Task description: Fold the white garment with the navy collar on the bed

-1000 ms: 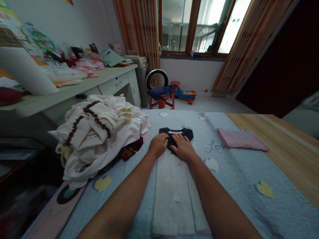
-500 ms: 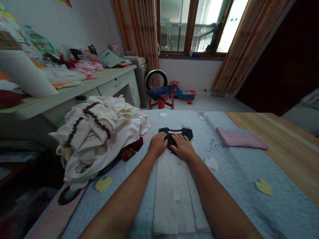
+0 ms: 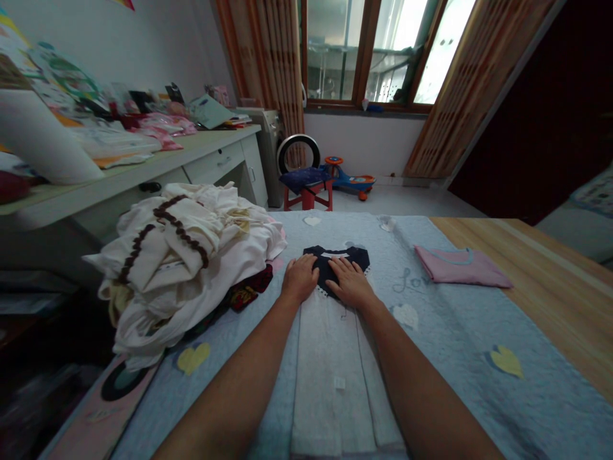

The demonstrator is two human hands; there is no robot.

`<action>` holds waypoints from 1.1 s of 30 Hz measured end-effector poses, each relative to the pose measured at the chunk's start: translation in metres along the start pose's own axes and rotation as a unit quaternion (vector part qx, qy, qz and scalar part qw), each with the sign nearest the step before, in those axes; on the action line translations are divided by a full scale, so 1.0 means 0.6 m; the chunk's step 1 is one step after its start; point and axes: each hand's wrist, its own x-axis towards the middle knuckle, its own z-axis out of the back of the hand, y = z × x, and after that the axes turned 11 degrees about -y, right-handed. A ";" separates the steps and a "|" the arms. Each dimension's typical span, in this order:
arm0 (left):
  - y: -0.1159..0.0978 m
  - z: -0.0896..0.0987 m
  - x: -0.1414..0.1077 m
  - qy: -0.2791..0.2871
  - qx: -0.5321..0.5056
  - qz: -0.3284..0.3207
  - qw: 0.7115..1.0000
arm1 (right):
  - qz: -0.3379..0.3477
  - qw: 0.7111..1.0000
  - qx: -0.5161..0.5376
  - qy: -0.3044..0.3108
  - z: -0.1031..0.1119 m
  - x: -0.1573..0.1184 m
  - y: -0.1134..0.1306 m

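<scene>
A pale garment with a dark navy collar lies flat in a long narrow shape, its sides folded inward and its neckline pointing away from me. My left hand rests on the left part of the dark collar, palm down. On the right part of the collar, my right hand lies flat with its fingers spread. Neither hand grips the cloth. Part of the collar is hidden beneath the palms. A small white tag shows on the lower part of the garment.
A heap of cream clothes with brown trim sits at the left. To the right lies a folded pink garment. A light blue quilted cloth with hearts covers much of the wooden surface. A cluttered desk stands at the left.
Both hands keep their place on the collar, with hardly any movement. The whole view has shifted slightly.
</scene>
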 end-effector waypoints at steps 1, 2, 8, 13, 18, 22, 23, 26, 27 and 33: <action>0.000 0.000 0.000 0.003 0.004 0.003 1.000 | 0.000 1.000 -0.001 0.001 0.001 0.000 0.000; -0.001 0.000 0.001 0.007 0.008 0.005 1.000 | 0.000 1.000 -0.001 0.002 0.001 0.000 0.000; -0.005 -0.002 0.004 0.038 0.044 0.018 0.998 | 0.000 1.000 0.000 0.001 0.003 -0.001 0.000; -0.008 -0.002 0.005 0.058 0.062 0.029 0.996 | -0.009 1.000 -0.009 0.000 -0.004 0.000 -0.003; -0.005 0.001 0.005 0.040 0.047 0.010 0.998 | -0.019 1.000 -0.009 -0.008 -0.010 0.001 -0.006; -0.001 0.004 0.001 0.018 -0.013 -0.071 0.997 | -0.016 1.000 -0.005 -0.007 -0.010 0.001 -0.006; -0.001 0.004 0.000 0.025 -0.024 -0.086 0.996 | -0.015 1.000 -0.005 -0.007 -0.010 0.001 -0.006; -0.003 0.002 -0.005 0.049 -0.034 -0.101 0.993 | -0.014 1.000 -0.005 -0.009 -0.008 0.001 -0.005; -0.004 0.001 -0.006 0.053 -0.032 -0.101 0.993 | -0.014 1.000 -0.005 -0.008 -0.007 0.001 -0.005; -0.010 0.001 -0.010 0.061 -0.008 -0.108 0.992 | -0.015 1.000 -0.002 -0.006 -0.007 0.001 -0.004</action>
